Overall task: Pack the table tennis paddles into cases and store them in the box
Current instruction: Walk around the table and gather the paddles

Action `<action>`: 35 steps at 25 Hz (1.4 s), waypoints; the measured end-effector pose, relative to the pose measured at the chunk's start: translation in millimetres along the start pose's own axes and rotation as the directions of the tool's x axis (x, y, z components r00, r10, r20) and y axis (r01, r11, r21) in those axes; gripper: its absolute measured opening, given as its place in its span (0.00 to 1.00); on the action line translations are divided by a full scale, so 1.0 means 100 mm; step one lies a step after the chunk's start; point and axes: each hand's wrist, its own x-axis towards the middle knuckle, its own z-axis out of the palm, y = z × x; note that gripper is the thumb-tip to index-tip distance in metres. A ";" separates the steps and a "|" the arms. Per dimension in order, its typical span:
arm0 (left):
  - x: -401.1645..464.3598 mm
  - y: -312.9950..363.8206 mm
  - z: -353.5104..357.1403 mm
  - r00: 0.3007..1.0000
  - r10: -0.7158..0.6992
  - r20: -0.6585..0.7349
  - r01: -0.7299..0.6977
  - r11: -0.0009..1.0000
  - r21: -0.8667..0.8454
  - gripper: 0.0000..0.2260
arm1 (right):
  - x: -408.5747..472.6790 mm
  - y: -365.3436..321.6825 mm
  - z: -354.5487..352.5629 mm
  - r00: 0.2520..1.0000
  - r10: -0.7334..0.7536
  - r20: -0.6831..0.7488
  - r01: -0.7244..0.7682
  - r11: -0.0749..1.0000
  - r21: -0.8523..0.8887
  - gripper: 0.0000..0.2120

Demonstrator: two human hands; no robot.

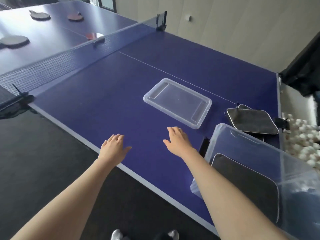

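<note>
Paddles: none w/in reach; the nearest things are the bare hands, both empty w/ fingers loose and spread, palms down over the blue table (107, 94). Left hand (113, 146) sits at about 6 o'clock by the near edge, right hand (179, 142) just to its 3 o'clock, fingertips pointing at the lid. Neither grasps anything, prob. between steps. At 4 o'clock the clear storage box (245, 148) stands open at the table's near-right corner w/ one black zip case (249, 186) lying flat inside, so I'd judge one case already stored; can't tell if it holds a paddle. Just beyond the box, at about 3 o'clock, two more black cases (252, 121) lie stacked on the table, apart from the box, likely kept handy for filling. The clear lid (177, 102) lies flat near the centre, at about 1 o'clock from the right hand, set aside so the box stays open. White balls (301, 135) are heaped off the table's right end. Past the net (52, 62), at 10–11 o'clock, four paddles rest on the far half: a red one (91, 35) just behind the net, a grey-looking one (14, 41) far left, another dark one (40, 15) and a red one (75, 16) furthest back. All well apart from the cases, so next move prob. means walking round or reaching across to fetch them.
</note>
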 end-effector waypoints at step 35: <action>-0.41 -4.91 -0.94 0.603 -0.796 0.057 0.791 0.588 -0.170 0.28 | 2.27 -5.73 1.33 0.583 -0.684 0.438 0.774 0.632 -0.044 0.27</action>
